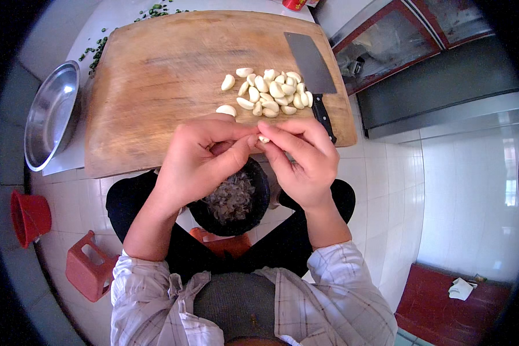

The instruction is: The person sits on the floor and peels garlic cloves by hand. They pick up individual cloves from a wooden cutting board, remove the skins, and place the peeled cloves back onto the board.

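My left hand [207, 158] and my right hand [302, 158] meet at the near edge of a wooden cutting board [155, 73]. Between their fingertips is a small garlic clove [264, 139], mostly covered by the fingers. Beyond my hands lies a pile of peeled garlic cloves [277, 91] on the board, with one clove [226, 110] apart, close to my left hand. A cleaver [311, 65] rests to the right of the pile, its black handle pointing towards me. Below my hands, a dark bin [264, 190] between my legs holds papery garlic skins [231, 197].
A metal bowl [52, 114] stands left of the board. Chopped green pieces [97, 54] are scattered on the white table beyond its left corner. A red bucket [32, 218] and a red plastic stool [86, 268] are on the tiled floor at left; a glass-doored cabinet [389, 43] stands at right.
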`<state>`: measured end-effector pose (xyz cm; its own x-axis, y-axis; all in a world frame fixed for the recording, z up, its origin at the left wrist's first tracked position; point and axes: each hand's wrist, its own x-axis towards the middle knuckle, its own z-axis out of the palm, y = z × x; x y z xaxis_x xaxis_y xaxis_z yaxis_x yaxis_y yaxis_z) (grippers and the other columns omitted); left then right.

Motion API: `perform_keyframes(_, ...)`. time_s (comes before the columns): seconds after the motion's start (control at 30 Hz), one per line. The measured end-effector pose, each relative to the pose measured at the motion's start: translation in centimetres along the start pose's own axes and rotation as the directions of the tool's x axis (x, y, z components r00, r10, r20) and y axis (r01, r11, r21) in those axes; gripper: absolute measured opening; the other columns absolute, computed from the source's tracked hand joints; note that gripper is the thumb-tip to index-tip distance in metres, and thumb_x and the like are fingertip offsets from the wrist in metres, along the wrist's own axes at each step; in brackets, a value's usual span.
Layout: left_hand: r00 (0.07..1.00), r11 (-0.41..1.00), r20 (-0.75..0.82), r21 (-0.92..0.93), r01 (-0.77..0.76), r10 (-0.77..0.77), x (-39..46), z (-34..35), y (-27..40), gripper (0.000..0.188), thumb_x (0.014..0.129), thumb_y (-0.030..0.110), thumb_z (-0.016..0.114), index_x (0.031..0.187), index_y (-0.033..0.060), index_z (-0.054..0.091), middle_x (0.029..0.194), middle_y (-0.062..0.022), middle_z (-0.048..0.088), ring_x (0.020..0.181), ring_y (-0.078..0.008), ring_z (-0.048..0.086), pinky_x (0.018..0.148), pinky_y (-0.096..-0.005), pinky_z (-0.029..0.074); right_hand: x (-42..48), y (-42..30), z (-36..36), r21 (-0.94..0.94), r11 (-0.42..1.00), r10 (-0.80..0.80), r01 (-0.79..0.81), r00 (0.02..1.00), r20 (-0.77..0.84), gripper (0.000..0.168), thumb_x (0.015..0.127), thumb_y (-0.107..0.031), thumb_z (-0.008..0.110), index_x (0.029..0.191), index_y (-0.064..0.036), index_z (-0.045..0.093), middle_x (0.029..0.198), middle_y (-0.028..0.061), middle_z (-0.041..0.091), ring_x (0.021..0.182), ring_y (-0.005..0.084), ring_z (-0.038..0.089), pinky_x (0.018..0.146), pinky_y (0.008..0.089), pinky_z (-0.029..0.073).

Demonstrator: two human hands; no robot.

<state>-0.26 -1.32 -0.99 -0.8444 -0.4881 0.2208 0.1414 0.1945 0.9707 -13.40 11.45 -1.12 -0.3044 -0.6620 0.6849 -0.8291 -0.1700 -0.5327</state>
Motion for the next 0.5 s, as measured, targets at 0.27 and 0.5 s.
perform_keyframes(0.27,0.992,0.985,-0.109,0.162,-0.051,0.069,-0.3,0.2,1.3,0.018,0.081,0.005,0.070,0.098,-0.0008,0.071,0.061,0.0009,0.044,0.054,-0.0055,0.039,0.048,-0.0232,0.029,0.5,0.4,-0.3,0.115,0.992,0.058,-0.058,0.998,0.004,0.030,0.070,-0.001,0.079,0.099,-0.006,0.072,0.089,0.0074,0.064,0.074,0.0182,0.063,0.063,0.0275,0.051)
perform_keyframes(0.5,0.925,0.853,-0.045,0.407,-0.327,0.377,0.1,-0.3,1.0,0.018,0.075,0.002,0.075,0.092,0.0008,0.071,0.060,-0.0035,0.047,0.049,-0.0119,0.043,0.045,-0.0265,0.032,0.5,0.4,-0.5,0.049,0.999,0.013,-0.014,1.000,0.013,0.037,0.070,0.001,0.078,0.105,-0.006,0.071,0.092,0.0083,0.065,0.077,0.0181,0.064,0.065,0.0270,0.053)
